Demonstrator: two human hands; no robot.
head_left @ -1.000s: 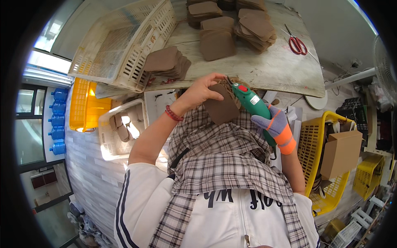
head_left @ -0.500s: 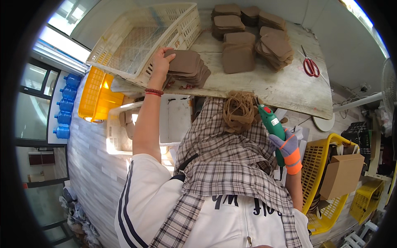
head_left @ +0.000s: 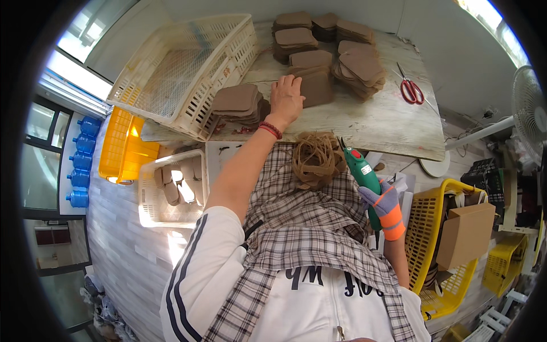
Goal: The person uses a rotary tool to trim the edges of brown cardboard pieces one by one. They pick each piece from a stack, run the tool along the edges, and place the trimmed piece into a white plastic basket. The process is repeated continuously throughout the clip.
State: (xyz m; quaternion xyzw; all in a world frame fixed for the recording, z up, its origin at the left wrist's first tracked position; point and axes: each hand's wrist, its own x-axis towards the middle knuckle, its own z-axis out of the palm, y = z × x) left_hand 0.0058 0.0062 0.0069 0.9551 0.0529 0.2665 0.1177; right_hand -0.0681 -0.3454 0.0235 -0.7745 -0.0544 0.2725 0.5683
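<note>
My bare left hand (head_left: 286, 98), with red beads at the wrist, reaches over the worktable. Its fingers are slightly apart at the left edge of a stack of brown rounded pieces (head_left: 317, 88), and I see nothing held in it. Left of that hand sits another brown stack (head_left: 237, 101), beside the white crate. My gloved right hand (head_left: 383, 200) is wrapped round a green handheld electric cutter (head_left: 362, 172), its dark tip pointing up and away from me. A tangle of thin brown strips (head_left: 317, 162) lies on my checked apron, left of the cutter's tip.
Several more brown stacks (head_left: 295, 41) stand at the back of the table (head_left: 393, 128). Red-handled scissors (head_left: 412, 92) lie at its right. A white crate (head_left: 196, 108) occupies the left end. Below are a white basket (head_left: 149, 196) with brown pieces and a yellow basket (head_left: 424, 239) holding a carton.
My left hand has left the stack beside the crate and moved right to another stack. My right hand still holds the cutter. The whole view has shifted slightly.
</note>
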